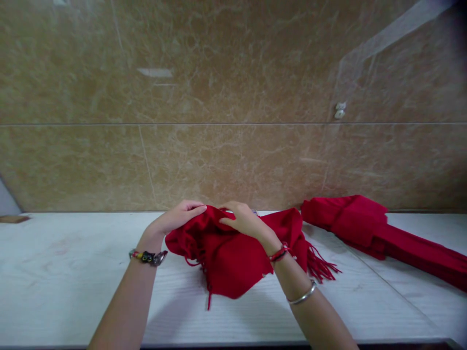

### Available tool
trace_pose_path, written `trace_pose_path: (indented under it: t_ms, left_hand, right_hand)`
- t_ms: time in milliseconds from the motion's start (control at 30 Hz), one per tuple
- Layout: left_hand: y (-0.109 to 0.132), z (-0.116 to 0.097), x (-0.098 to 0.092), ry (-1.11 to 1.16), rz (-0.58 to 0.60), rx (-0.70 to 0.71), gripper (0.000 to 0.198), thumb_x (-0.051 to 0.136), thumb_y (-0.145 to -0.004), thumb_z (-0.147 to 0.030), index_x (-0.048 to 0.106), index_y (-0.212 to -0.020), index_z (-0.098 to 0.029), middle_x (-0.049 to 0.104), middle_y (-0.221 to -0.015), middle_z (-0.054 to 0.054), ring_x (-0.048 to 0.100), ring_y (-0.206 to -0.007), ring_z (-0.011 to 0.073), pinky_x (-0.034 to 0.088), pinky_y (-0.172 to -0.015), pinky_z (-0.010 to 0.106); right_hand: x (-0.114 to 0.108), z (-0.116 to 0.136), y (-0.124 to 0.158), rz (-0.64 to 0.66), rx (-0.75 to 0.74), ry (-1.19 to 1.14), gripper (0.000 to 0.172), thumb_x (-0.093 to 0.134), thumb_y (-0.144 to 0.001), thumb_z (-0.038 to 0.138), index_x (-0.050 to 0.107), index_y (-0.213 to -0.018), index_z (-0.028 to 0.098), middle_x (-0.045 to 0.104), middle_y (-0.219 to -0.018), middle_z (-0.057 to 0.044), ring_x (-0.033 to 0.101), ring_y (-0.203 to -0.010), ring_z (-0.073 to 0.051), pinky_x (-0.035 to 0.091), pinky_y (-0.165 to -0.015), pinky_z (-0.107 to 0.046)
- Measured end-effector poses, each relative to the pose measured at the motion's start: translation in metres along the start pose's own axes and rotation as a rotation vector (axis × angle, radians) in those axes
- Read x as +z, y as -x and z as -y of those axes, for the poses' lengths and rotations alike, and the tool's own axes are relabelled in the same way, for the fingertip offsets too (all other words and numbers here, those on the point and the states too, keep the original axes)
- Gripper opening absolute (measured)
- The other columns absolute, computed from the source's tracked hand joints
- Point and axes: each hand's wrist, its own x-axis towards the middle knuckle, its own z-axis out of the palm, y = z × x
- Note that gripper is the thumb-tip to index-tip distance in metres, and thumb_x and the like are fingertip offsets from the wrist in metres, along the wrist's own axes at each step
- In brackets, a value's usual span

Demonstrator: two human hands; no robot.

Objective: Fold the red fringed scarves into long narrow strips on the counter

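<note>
A red fringed scarf (237,267) is bunched up above the white table, its lower edge hanging loose and its tassels showing at the left and right ends. My left hand (180,216) grips the scarf's upper left edge, thumb on the near side and the other fingers behind the cloth. Close beside it, my right hand (242,218) pinches the upper edge near the middle, with some fingertips hidden in the folds. Under my right forearm, part of the cloth spreads toward the right.
A second red cloth (346,223), folded thick with a long narrow strip, lies at the right against the tiled wall (233,165). The white table (73,282) meets the wall at its back. A small brown piece (13,219) sits at the far left.
</note>
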Motion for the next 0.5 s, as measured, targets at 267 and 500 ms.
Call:
trace_pose_path:
  t_ms: [267,500]
  left_hand:
    - [-0.003,0.009,-0.01,-0.582,-0.201,0.112,0.024,0.046,-0.077,-0.033,0.064,-0.077,-0.018,0.065,-0.074,0.002,0.057,-0.067,0.0167,0.041,-0.062,0.024]
    - [-0.016,0.014,-0.009,-0.974,-0.51,0.073,0.027,0.039,-0.077,-0.019,0.064,-0.085,-0.016,0.065,-0.084,0.008,0.058,-0.077,0.0197,0.041,-0.069,0.026]
  right_hand:
    - [-0.011,-0.017,-0.004,-0.302,0.151,-0.198,0.012,0.049,-0.076,0.024,0.059,-0.074,0.019,0.064,-0.073,-0.002,0.058,-0.07,-0.015,0.043,-0.067,-0.026]
    - [-0.057,-0.041,0.007,-0.719,0.308,-0.358,0.023,0.044,-0.075,0.038,0.052,-0.067,0.018,0.051,-0.06,0.001,0.046,-0.057,-0.012,0.038,-0.053,-0.023]
